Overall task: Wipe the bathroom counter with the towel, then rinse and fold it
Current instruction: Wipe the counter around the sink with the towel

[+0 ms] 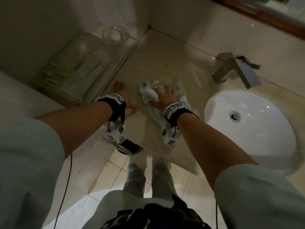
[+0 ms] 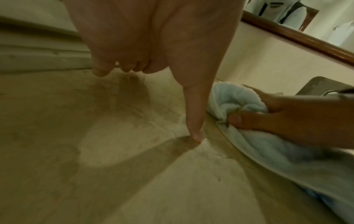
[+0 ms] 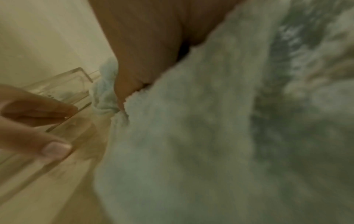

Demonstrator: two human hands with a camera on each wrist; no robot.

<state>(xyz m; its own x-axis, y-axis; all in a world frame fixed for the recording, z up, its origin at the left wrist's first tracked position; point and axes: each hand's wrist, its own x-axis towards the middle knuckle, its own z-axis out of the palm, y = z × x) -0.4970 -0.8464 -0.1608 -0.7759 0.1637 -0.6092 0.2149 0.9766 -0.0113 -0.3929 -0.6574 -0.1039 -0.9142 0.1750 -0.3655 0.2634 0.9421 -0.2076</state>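
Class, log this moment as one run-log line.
phase: wiping | right hand: grips towel on counter | left hand: fingertips on counter | rinse, fold: not yet

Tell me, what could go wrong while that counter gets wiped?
The right hand grips the towel bunched, so a wide sweep toward the left hand might nudge the clear tray or glass bowl. A loose towel end could also slip into the sink.

Count, all views:
- hands: 2, left hand [image 1: 123, 95], right hand [image 1: 165, 96]
- towel [image 1: 148, 94]: 1
- sink [image 1: 247, 129]: 1
- tap [image 1: 237, 70]: 1
- glass bowl [image 1: 115, 35]: 1
- clear tray [image 1: 74, 68]: 1
- wrist cameras: 2, one per wrist
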